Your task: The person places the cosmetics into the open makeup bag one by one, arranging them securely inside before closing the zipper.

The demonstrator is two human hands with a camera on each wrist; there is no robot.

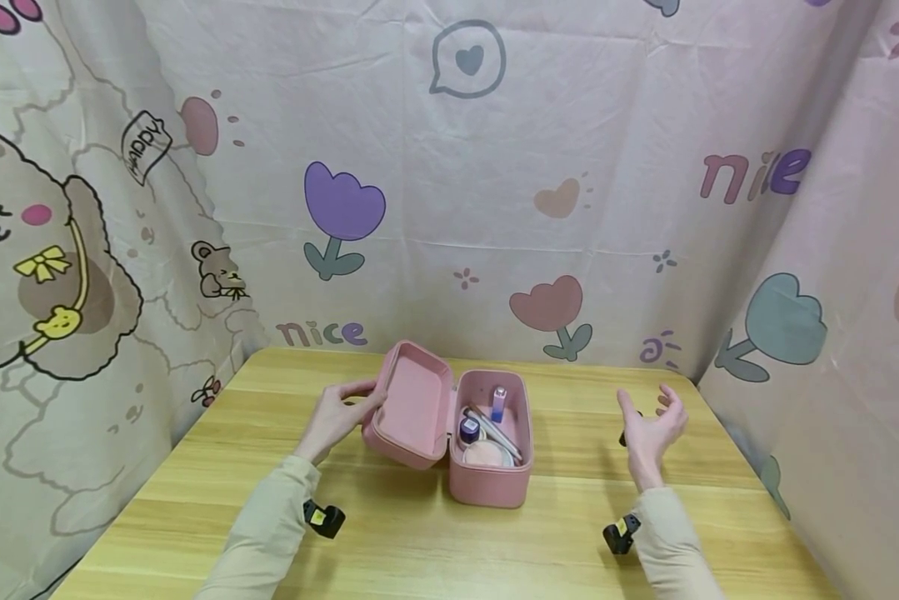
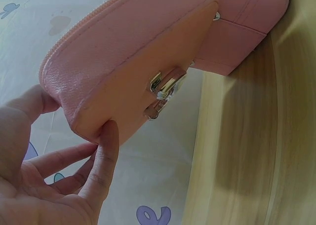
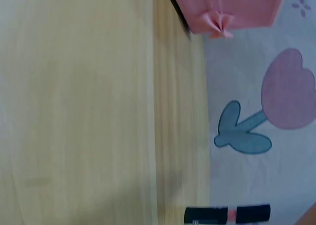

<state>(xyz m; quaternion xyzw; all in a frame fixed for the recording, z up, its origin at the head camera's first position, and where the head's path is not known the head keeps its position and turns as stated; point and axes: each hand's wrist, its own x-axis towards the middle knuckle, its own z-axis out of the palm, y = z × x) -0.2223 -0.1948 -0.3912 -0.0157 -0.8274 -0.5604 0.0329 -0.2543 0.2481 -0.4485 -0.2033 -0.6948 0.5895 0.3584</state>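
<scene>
A pink zippered cosmetic case (image 1: 490, 487) stands on the table with its lid (image 1: 413, 398) swung out to the left. My left hand (image 1: 339, 419) pinches the lid's outer corner, thumb and fingers on either side of it in the left wrist view. Inside the case lie a purple-blue tube (image 1: 498, 405), a small dark jar (image 1: 470, 429), brushes (image 1: 500, 433) and a round compact (image 1: 486, 454). To the right, my right hand (image 1: 653, 432) is raised with loosely curved fingers. Close by it is a black tube with a pink band (image 3: 207, 215), partly hidden behind the hand in the head view.
The wooden table (image 1: 569, 533) meets a printed curtain (image 1: 434, 250) at the back, and curtains hang on both sides. A silver-buckled handle (image 2: 168, 87) sits on the lid's outer face. A pink bow (image 3: 217, 23) decorates the case's side.
</scene>
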